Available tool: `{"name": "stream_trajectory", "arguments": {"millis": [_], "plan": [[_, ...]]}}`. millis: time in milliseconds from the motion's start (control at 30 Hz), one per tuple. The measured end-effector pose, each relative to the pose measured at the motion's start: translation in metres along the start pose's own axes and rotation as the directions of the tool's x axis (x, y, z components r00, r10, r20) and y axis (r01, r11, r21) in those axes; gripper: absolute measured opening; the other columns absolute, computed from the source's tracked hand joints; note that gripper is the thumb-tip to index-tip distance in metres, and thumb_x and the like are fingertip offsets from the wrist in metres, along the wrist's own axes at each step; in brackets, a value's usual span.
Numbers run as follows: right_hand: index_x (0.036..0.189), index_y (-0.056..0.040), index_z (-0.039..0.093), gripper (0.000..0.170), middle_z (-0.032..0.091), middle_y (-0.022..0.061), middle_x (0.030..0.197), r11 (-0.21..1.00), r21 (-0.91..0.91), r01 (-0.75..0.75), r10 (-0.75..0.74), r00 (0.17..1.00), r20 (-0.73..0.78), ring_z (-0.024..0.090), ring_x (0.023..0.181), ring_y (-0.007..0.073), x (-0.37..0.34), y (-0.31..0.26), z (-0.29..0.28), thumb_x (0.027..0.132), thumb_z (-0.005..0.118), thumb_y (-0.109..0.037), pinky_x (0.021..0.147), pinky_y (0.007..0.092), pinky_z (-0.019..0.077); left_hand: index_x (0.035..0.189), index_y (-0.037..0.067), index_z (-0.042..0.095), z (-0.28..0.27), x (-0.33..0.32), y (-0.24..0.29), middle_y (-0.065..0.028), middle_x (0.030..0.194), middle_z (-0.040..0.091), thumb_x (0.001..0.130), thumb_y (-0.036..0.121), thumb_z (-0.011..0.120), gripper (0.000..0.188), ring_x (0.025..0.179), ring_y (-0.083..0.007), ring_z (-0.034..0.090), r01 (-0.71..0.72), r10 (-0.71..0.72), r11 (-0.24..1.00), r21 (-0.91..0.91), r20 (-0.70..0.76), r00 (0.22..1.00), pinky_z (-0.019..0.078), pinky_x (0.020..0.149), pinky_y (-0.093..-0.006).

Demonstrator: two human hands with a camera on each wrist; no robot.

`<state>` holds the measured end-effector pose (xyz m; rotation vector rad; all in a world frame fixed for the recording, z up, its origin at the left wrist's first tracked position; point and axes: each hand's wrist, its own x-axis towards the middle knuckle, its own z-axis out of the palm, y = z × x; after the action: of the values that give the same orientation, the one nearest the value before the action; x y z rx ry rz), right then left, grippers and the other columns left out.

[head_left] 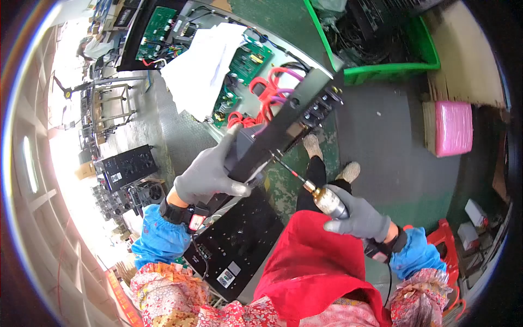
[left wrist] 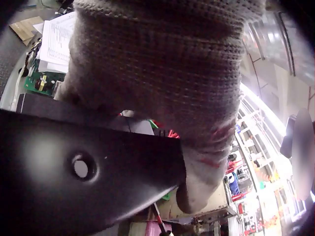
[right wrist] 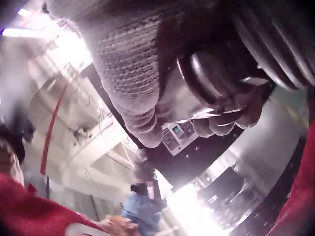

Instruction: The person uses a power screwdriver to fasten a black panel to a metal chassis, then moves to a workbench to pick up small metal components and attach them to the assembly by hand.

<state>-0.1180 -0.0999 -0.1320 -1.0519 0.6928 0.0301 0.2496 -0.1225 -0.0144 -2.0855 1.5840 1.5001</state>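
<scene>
Red apron cloth (head_left: 316,250) is hanging closest, just below the black panel (head_left: 280,125). Fingers on the left hand (head_left: 210,171) are gripping the near end of the black panel, with the thumb at its edge. Fingers on the right hand (head_left: 359,215) are wrapping round a power screwdriver (head_left: 329,201), and its thin bit (head_left: 287,167) is pointing at the black panel. I am not able to tell if the tip is touching a screw. So the black panel is sitting between the hands and the open case (head_left: 291,46).

Small black parts (head_left: 324,106) are sitting along the far end of the black panel. Red wires (head_left: 267,110) are looping just behind it, and white papers (head_left: 199,68) are lying farther behind it. Off to its right, a green bin (head_left: 392,69) is standing.

Work is looking partly done to me: wires and small black parts are sitting in place. Screwing is seeming unfinished, and the case is lying open, with no cover showing on it.
</scene>
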Motion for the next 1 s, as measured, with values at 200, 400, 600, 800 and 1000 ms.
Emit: {"name": "stream_trajectory", "arguments": {"millis": [200,400,600,800,1000], "plan": [[0.153,-0.0057,0.034,0.096,0.067,0.0066,0.087,0.995,-0.1,-0.011,0.001,0.995,-0.103,0.065,0.082,0.0162,0.001,0.006,0.013,0.079,0.086,-0.038,0.078,0.0312,0.0524,0.155,-0.002,0.016,-0.009,0.002,-0.007,-0.035,0.105,0.063,0.058,0.067,0.084,0.137,0.103,-0.0484,0.065,-0.054,0.048,0.984,0.17,0.038,0.998,0.0501,0.088,-0.048],[0.15,-0.0064,0.039,0.101,0.072,0.0135,0.085,0.958,-0.275,-0.082,0.036,0.985,-0.169,0.074,0.082,0.0288,0.002,0.008,0.014,0.073,0.086,-0.051,0.074,0.0374,0.0558,0.155,-0.003,0.015,-0.021,0.002,-0.008,-0.0291,0.086,0.066,0.059,0.069,0.084,0.139,0.086,-0.0443,0.069,0.008,-0.024,0.982,0.188,0.081,0.996,0.0525,0.075,-0.0457],[0.147,-0.001,0.041,0.104,0.073,0.0164,0.092,0.94,-0.329,-0.089,0.008,0.971,-0.238,0.075,0.086,0.0314,0.002,0.011,0.023,0.071,0.087,-0.053,0.075,0.0383,0.0575,0.156,0.004,0.027,-0.039,0.018,-0.036,-0.0253,0.087,0.067,0.084,0.065,0.064,0.101,0.085,-0.0371,0.069,-0.101,0.121,0.982,-0.159,0.121,0.985,0.0521,0.075,-0.0401],[0.139,0.0073,0.047,0.105,0.072,0.0221,0.1,0.925,-0.346,-0.157,0.055,0.957,-0.286,0.074,0.092,0.035,-0.001,0.019,0.023,0.067,0.087,-0.059,0.074,0.0387,0.0586,0.15,0.013,0.046,-0.036,0.039,-0.066,-0.0131,0.063,0.049,0.099,0.059,0.043,0.069,0.059,-0.0215,0.054,-0.35,0.375,0.802,-0.484,-0.047,0.926,0.0401,0.059,-0.0388],[0.136,0.0097,0.048,0.104,0.071,0.0237,0.1,0.897,-0.428,-0.105,-0.025,0.957,-0.289,0.074,0.091,0.0361,-0.001,0.016,0.023,0.068,0.087,-0.059,0.074,0.0392,0.0588,0.129,0.005,0.055,-0.026,0.047,-0.088,-0.024,0.135,0.059,0.104,0.025,0.046,0.033,0.095,-0.0394,0.068,-0.495,0.527,0.772,-0.399,-0.034,0.849,0.056,0.078,-0.0424]]}}
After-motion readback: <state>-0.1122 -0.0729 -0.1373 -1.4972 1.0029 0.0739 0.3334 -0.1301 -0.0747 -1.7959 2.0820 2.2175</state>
